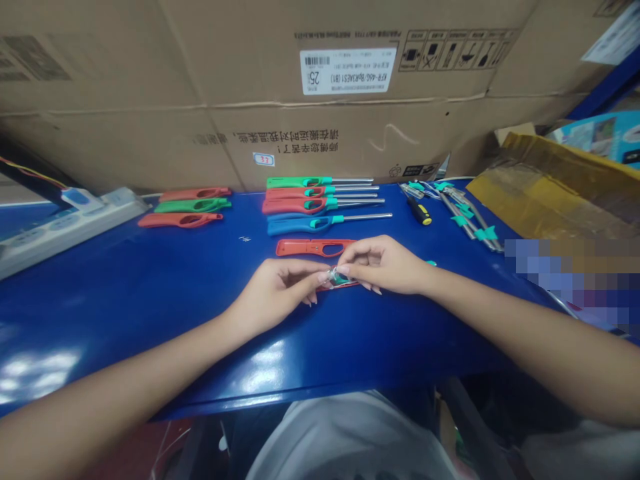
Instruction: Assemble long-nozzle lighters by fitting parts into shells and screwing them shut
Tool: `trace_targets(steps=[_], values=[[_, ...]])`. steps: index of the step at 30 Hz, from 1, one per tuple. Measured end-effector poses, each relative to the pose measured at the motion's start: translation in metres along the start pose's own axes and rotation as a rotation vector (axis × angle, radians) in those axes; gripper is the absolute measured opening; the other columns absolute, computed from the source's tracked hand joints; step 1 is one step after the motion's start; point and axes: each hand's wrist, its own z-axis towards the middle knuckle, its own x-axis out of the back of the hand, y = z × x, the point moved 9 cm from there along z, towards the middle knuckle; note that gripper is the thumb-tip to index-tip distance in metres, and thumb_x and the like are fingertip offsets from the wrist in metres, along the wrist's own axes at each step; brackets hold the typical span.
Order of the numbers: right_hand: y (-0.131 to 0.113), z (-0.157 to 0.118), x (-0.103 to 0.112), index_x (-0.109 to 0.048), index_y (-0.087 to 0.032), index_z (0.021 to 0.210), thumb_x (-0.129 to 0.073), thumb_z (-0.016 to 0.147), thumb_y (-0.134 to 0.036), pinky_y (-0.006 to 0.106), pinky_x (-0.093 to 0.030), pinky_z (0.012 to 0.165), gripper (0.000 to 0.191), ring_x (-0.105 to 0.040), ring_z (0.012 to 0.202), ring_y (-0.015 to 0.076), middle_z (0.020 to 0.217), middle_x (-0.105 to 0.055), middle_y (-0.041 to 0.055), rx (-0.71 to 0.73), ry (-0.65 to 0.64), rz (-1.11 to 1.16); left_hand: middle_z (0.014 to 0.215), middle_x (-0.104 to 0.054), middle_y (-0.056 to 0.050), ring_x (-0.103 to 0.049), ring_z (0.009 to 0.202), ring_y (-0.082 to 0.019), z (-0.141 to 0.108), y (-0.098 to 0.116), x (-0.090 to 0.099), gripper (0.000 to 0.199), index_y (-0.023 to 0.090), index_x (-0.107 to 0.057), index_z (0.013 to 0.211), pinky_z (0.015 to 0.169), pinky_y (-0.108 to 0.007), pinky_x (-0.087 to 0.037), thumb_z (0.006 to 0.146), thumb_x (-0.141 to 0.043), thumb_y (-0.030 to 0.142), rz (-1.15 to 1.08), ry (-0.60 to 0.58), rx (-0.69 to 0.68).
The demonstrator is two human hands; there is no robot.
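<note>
From my end, the largest thing is the cardboard box (210,73) standing along the far side, its printing upside down to me. Before it spreads the glossy blue bench (190,287). A brown carton (530,180) with yellowish tape sits at the right, and a white power strip (75,223) slants across the left edge.

I have the left hand (273,293) and right hand (387,267) meeting over the middle of the bench. Behind them four lighters lie in a row, metal stems to the right: a green lighter (295,182), two red lighters (287,205) and, nearest, a blue lighter (295,225). Loose metal tubes (467,217) with teal pieces are heaped farther right. At the left, three handles (185,206), red, green and red, lie side by side.

An open red shell (300,247) lies just beyond my fingertips, and a black-and-yellow screwdriver (419,211) points away behind the right hand.

Each grip is drawn in, thumb to fingers, over a red casing (324,288) low between them. Both close on a small clear-and-green piece (334,275) at the casing; its exact shape I cannot tell.
</note>
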Motion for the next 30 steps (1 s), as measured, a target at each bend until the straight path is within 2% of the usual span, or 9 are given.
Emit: trace_targets(steps=[13, 19, 30], values=[[0.0012, -0.0022, 0.0000, -0.069, -0.012, 0.084, -0.078, 0.081, -0.044, 0.018, -0.041, 0.038, 0.033, -0.050, 0.042, 0.0052, 0.059, -0.062, -0.0030, -0.004, 0.025, 0.040, 0.080, -0.078, -0.006, -0.063, 0.058, -0.009, -0.0003, -0.0032, -0.0033, 0.025, 0.011, -0.079, 0.105, 0.057, -0.018, -0.054, 0.091, -0.069, 0.029, 0.005, 0.018, 0.002], [0.0025, -0.0005, 0.0010, -0.069, -0.011, 0.085, -0.079, 0.079, -0.046, 0.018, -0.042, 0.038, 0.037, -0.050, 0.039, 0.0062, 0.050, -0.057, -0.0055, -0.041, 0.013, 0.038, 0.082, -0.078, -0.006, -0.063, 0.057, -0.009, -0.0001, -0.0018, -0.0021, 0.027, 0.011, -0.079, 0.107, 0.056, -0.018, -0.054, 0.090, -0.070, 0.030, -0.003, 0.018, -0.002], [0.0039, -0.0012, 0.0024, -0.071, -0.010, 0.091, -0.076, 0.082, -0.044, 0.018, -0.041, 0.038, 0.035, -0.050, 0.040, 0.0059, 0.052, -0.058, -0.0046, -0.024, 0.011, 0.016, 0.079, -0.078, -0.007, -0.064, 0.057, -0.009, -0.0004, -0.0046, -0.0008, 0.028, 0.011, -0.079, 0.106, 0.056, -0.019, -0.055, 0.089, -0.071, 0.032, 0.007, 0.029, 0.016]])
